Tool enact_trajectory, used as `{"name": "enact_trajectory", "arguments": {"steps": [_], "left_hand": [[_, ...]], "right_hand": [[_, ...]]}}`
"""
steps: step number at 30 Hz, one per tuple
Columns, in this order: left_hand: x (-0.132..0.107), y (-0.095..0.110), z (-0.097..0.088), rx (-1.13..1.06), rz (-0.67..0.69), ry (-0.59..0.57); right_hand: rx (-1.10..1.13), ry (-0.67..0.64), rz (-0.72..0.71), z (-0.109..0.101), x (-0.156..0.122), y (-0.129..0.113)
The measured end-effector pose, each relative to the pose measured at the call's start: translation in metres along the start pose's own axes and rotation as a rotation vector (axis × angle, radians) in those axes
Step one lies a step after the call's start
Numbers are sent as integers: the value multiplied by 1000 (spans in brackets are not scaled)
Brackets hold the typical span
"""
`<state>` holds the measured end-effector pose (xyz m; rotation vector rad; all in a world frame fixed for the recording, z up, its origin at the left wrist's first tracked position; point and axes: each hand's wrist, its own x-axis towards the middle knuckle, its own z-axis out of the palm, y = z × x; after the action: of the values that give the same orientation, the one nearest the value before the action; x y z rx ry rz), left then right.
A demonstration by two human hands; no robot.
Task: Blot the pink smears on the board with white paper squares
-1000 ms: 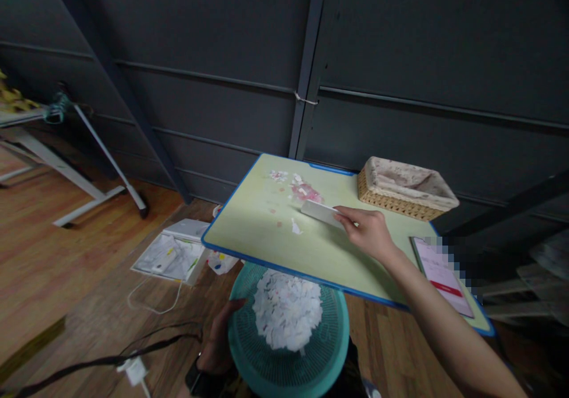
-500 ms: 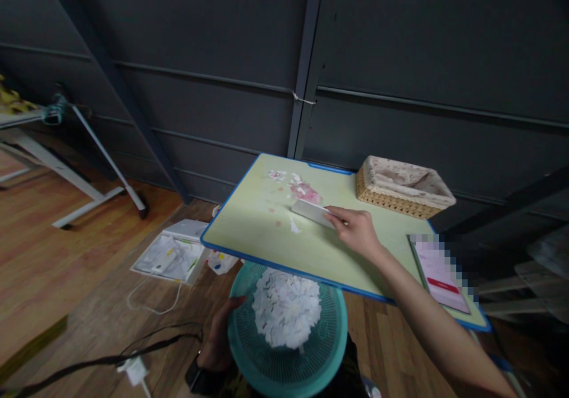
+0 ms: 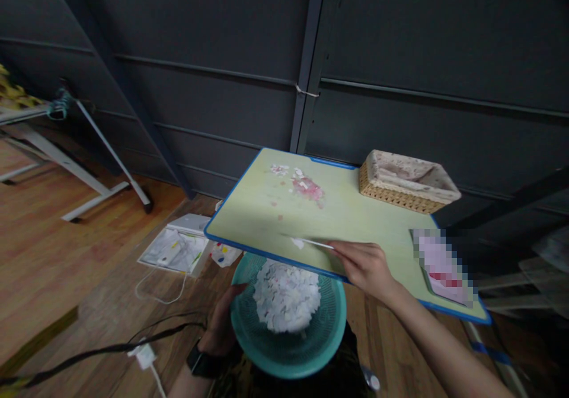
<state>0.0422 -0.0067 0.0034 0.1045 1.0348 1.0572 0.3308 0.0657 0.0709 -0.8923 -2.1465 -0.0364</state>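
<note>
My right hand (image 3: 364, 264) pinches a thin white card (image 3: 317, 244), seen almost edge-on, near the front edge of a pale green folding table (image 3: 240, 208). A small white paper scrap (image 3: 297, 242) lies at the card's left end. Farther back on the tabletop are a pink patch (image 3: 311, 188) and more torn scraps (image 3: 279, 170). Below the front edge, my left hand (image 3: 222, 321) grips the left rim of a teal plastic colander (image 3: 288, 369). A heap of white paper scraps (image 3: 287, 297) fills its middle. The left fingers are partly hidden.
A cloth-lined wicker basket (image 3: 395, 198) stands at the table's back right. A flat device with a blurred screen (image 3: 440, 261) lies at the right edge. On the floor at left are an open white box (image 3: 178, 250), cables and a white plug (image 3: 144, 355). Dark panels (image 3: 222, 89) rise behind.
My right hand has drawn the card towards the table's front edge, and it now shows edge-on. The white scrap has moved nearer that edge. My left hand still holds the colander.
</note>
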Motion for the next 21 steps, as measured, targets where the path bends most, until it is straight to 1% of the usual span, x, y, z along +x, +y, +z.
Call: {"name": "enact_trajectory", "arguments": {"steps": [2, 3, 5, 8, 10, 12, 14, 16, 18, 21], "left_hand": [[2, -1, -2, 7, -5, 8], [2, -1, -1, 16, -13, 17], [0, 0, 2, 39, -33, 21], [-7, 3, 10, 71, -46, 20], [-12, 6, 14, 73, -47, 35], [-14, 8, 14, 60, -35, 37], [-14, 9, 11, 53, -28, 29], [-12, 9, 7, 55, -36, 22], [-10, 9, 4, 51, -33, 19], [-8, 8, 1, 33, -8, 32]], "right_hand": [[-42, 60, 67, -3, 1, -2], [-61, 70, 82, -3, 1, -4], [-80, 37, 62, -4, -2, -9], [-50, -67, -26, -4, -12, -22], [-12, -123, -60, -4, -19, -33], [22, -152, -47, -5, -20, -41], [36, -122, -3, -7, -15, -43], [14, -59, 45, -8, -2, -36], [-55, -13, 98, -6, 17, -21], [-226, -37, 207, 4, 53, 10]]}}
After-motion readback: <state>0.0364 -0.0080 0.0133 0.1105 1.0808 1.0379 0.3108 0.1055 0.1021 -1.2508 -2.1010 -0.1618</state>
